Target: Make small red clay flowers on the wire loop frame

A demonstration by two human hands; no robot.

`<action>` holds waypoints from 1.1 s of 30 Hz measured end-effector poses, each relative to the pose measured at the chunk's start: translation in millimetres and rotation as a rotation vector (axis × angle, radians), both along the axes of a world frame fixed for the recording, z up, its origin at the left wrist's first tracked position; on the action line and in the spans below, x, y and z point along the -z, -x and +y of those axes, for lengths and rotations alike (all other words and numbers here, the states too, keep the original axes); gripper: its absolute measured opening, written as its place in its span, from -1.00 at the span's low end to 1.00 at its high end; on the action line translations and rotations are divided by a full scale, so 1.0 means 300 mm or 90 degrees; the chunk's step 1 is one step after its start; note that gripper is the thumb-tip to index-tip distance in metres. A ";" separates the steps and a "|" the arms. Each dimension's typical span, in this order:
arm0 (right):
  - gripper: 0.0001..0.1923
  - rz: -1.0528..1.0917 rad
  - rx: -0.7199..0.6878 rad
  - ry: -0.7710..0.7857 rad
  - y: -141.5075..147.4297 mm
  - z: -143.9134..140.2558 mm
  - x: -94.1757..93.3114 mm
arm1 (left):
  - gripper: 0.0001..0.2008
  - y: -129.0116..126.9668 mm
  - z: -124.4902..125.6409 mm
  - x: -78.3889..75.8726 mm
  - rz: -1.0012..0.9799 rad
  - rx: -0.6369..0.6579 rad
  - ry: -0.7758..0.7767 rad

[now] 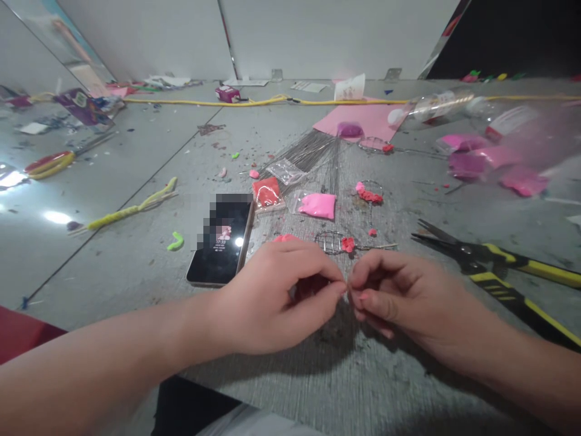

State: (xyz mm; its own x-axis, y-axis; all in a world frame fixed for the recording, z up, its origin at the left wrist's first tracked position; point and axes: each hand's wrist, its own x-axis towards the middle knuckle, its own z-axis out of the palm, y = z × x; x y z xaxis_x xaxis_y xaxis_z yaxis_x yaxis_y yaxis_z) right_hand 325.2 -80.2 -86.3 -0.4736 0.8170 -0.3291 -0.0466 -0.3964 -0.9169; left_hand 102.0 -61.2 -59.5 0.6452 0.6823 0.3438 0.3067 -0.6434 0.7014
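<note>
My left hand (281,297) has its thumb and forefinger pinched together, and what is between them, if anything, is too small to make out. Its fingertips meet those of my right hand (408,303), whose fingers are curled and closed too. A small pink-orange spot shows at my right thumb tip. Just beyond the hands lies a bent wire shape (329,241) with a coral clay piece (347,244) on it. A pink clay lump (287,238) is partly hidden behind my left hand. Farther back is another wire shape with pink and coral clay (371,196).
A phone (222,242) lies left of my left hand, and black-yellow pliers (472,257) lie at right. Beyond are bagged red clay (267,192), bagged pink clay (318,205), thin wires (313,148) and a pink sheet (376,115). Yellow-handled scissors (49,165) lie far left.
</note>
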 end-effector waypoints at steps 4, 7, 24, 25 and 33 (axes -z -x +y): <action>-0.66 0.028 0.025 -0.029 -0.012 0.007 0.018 | -0.86 0.005 0.018 -0.003 0.016 -0.007 0.024; -0.67 0.005 0.054 -0.107 -0.010 0.005 0.017 | -0.91 0.002 0.017 -0.005 0.004 0.013 0.016; -0.95 -0.187 0.084 -0.344 -0.006 -0.043 -0.030 | -0.89 0.010 0.018 -0.004 0.073 -0.048 0.087; -0.94 -0.189 0.084 -0.334 -0.005 -0.042 -0.033 | -0.89 0.009 0.018 -0.005 0.071 -0.049 0.088; -0.82 -0.275 0.057 -0.472 -0.004 -0.039 -0.054 | -0.89 -0.002 0.017 -0.006 0.002 -0.045 0.394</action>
State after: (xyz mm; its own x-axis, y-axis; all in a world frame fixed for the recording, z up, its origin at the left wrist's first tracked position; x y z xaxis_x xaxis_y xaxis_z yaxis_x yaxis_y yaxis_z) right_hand 326.5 -91.9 -70.0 -0.3529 0.9205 0.1677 0.3637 0.3001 -0.8818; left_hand 102.6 -56.1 -57.8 0.5920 0.7953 -0.1305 0.3365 -0.0968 0.9367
